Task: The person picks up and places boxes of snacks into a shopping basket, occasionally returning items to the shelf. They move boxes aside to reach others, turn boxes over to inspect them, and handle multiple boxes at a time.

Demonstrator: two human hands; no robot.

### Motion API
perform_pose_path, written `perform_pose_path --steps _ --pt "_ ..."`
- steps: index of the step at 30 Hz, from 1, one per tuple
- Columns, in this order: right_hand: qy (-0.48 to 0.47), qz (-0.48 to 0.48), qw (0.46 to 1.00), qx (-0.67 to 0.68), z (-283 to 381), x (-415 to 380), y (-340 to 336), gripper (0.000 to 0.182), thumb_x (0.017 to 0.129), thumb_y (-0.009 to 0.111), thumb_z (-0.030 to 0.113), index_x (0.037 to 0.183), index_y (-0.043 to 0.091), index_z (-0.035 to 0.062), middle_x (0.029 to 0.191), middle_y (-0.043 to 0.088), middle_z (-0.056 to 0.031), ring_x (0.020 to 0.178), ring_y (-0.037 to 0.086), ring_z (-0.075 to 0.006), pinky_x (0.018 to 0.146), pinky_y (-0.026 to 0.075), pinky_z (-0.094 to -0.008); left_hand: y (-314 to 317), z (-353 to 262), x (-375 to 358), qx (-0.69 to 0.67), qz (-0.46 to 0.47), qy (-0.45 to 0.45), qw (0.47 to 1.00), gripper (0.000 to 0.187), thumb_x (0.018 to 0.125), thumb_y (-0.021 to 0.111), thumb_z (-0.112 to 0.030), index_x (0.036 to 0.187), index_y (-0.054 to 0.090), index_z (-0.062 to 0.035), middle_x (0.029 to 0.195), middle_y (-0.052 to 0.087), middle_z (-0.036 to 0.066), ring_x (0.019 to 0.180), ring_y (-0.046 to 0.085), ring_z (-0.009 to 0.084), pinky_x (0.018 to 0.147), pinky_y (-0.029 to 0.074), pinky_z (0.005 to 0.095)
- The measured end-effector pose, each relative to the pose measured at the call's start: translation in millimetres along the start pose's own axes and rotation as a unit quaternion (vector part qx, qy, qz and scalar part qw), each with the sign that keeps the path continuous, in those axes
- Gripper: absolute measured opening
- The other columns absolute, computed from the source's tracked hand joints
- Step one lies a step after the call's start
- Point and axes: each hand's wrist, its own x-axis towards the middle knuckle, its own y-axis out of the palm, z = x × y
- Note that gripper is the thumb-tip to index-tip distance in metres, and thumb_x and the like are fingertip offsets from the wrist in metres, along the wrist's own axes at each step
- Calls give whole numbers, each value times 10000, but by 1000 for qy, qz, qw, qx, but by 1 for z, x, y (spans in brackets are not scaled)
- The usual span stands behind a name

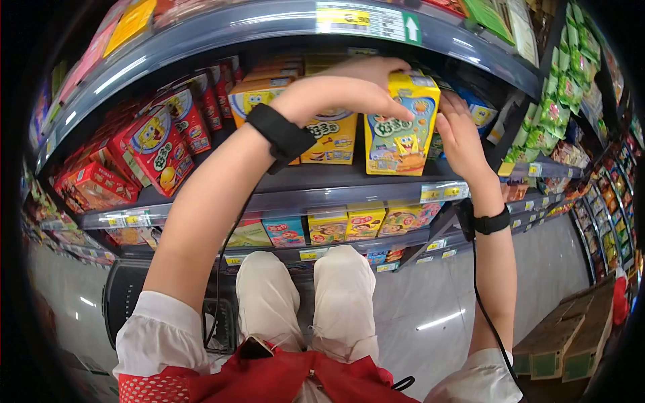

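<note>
On the shelf, a yellow-and-green snack box [401, 141] with a cartoon character stands at the shelf's front edge, slightly tilted. My left hand [359, 86] reaches over from the left and grips its upper part, the thumb on the front face and the other fingers at the top. Along the box's right side lies my right hand [463, 138], fingers stretched back into the shelf, their tips partly hidden. Just left of the gripped box is an orange-yellow snack box [329, 140], partly covered by my left wrist. A blue box [480, 111] shows behind my right hand.
Red snack boxes [158, 148] fill the shelf's left part. Above my hands runs the upper shelf edge [255, 30] with a price label. More boxes [327, 226] stand on the lower shelf. Green hanging packets [568, 74] are at right, and cardboard boxes [561, 336] sit on the floor.
</note>
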Motion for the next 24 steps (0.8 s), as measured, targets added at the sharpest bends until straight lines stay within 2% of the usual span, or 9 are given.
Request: perform_pose_path --steps 5,6,9,10,11,16,19,21,24 --pt "-1 -11 1000 -19 1 -2 -1 333 892 511 164 1169 548 -17 1208 532 -180 1147 467 -364 1013 342 -435 -8 -5 0 48 -58 -17 997 838 668 763 -462 1321 466 -29 1174 601 205 1025 616 266 861 473 295" --pt "-3 -14 1000 -18 0 -2 -1 331 890 514 160 1167 549 -17 1205 534 -179 1146 471 -362 1015 342 -434 -9 -5 -3 46 -88 9 995 768 691 745 -479 1270 514 -30 1045 652 181 937 644 232 816 487 291" --pt "0 -24 1000 -12 -3 -3 0 319 883 519 138 1158 559 -19 1195 541 -177 1140 484 -352 1019 348 -424 -29 -20 -8 -10 -26 -38 999 641 708 730 -495 1134 610 -32 870 682 128 807 659 185 740 496 281" --pt "0 -28 1000 -11 -3 -4 0 318 880 519 131 1158 559 -20 1194 542 -177 1139 485 -351 1018 351 -422 -27 -8 -2 5 -33 -33 999 547 719 721 -510 988 667 -38 747 673 87 707 644 141 668 490 269" --pt "0 -32 999 -9 -4 -4 1 318 877 520 125 1157 560 -20 1193 543 -177 1138 486 -351 1016 353 -419 -38 -22 -7 33 10 -78 996 495 727 705 -517 820 711 -31 808 692 123 696 659 173 657 496 268" --pt "-9 -49 999 0 -8 -4 4 328 842 505 66 1152 561 -25 1182 548 -174 1124 493 -347 1007 365 -420 -33 -17 -10 1 -30 -60 998 578 717 747 -467 1089 640 -38 867 672 94 712 631 137 664 495 285" --pt "-4 -49 999 20 -8 -6 2 339 842 491 52 1166 551 -27 1195 541 -174 1140 486 -342 1012 362 -412 -22 -15 -28 -35 -117 63 990 649 710 778 -363 1218 555 -27 961 663 112 730 639 138 698 510 295" --pt "4 -27 999 28 -10 -8 0 367 866 478 50 1223 518 -24 1249 519 -175 1184 474 -327 1033 347 -391 -9 -17 -35 0 -148 99 984 749 661 817 -243 1291 483 -16 1146 607 163 969 620 234 879 474 304" --pt "67 -135 961 231 6 -20 13 489 906 494 117 1364 379 -7 1368 432 -174 1280 413 -284 1066 304 -369 10 -18 -38 20 -125 114 985 765 619 830 -230 1271 499 -4 1239 544 186 1150 536 312 973 421 351"
